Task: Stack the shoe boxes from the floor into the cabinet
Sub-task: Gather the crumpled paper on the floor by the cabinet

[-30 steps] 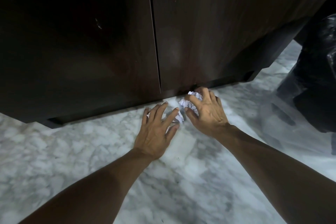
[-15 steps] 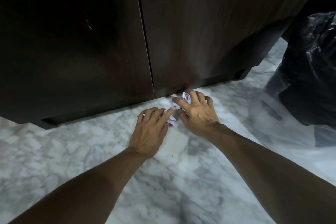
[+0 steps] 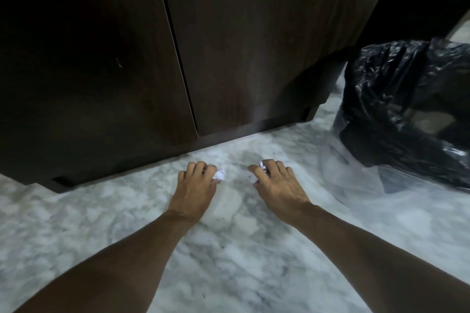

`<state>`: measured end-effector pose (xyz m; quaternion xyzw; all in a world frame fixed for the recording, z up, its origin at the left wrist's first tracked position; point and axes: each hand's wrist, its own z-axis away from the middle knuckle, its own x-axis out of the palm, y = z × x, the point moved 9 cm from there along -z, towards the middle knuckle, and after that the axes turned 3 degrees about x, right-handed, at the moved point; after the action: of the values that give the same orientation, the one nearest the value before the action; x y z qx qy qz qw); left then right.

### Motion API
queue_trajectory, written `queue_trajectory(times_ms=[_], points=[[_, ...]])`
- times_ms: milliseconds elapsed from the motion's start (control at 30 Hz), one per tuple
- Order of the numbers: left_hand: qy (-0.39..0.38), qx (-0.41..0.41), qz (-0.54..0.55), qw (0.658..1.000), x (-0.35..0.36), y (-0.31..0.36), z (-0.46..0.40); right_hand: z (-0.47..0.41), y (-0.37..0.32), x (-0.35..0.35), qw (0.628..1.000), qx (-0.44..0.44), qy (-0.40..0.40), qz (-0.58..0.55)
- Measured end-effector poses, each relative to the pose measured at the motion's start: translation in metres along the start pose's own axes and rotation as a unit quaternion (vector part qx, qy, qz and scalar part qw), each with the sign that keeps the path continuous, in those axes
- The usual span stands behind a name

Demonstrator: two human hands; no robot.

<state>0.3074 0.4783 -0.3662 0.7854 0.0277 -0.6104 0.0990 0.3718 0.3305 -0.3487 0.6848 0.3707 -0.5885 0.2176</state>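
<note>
Both our hands clutch crumpled paper on the marble floor.

Our left hand point(image 3: 195, 185) grips one white paper scrap point(image 3: 219, 175), our right hand point(image 3: 276, 181) another point(image 3: 253, 179), near the closed dark cabinet point(image 3: 229, 46); a black bag point(image 3: 407, 99) sits right.

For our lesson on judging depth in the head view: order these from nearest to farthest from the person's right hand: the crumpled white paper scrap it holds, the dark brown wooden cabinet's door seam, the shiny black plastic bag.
1. Crumpled white paper scrap, pinched in the right hand itself.
2. Dark brown wooden cabinet's door seam, up and to its left.
3. Shiny black plastic bag, off to its right.
</note>
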Motion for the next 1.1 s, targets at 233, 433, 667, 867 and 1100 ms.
queue_trajectory(times_ms=[233, 433, 667, 867, 1100], points=[[0.015, 0.058, -0.023, 0.998, -0.039, 0.03, 0.007, 0.009, 0.004, -0.054, 1.0, 0.013, -0.003, -0.02], [0.07, 0.034, 0.039, 0.996, -0.107, 0.058, -0.017, 0.003, -0.005, -0.148, 0.995, 0.026, 0.083, -0.047], [0.163, 0.037, 0.116, 0.979, -0.182, 0.107, -0.038, 0.016, 0.004, -0.245, 0.982, 0.047, 0.167, -0.07], [0.211, 0.078, 0.219, 0.95, -0.218, 0.172, -0.053, 0.039, 0.063, -0.304, 0.956, 0.14, 0.236, -0.106], [0.239, 0.088, 0.292, 0.922, -0.24, 0.249, -0.08, 0.071, 0.135, -0.325, 0.916, 0.243, 0.287, -0.14]])
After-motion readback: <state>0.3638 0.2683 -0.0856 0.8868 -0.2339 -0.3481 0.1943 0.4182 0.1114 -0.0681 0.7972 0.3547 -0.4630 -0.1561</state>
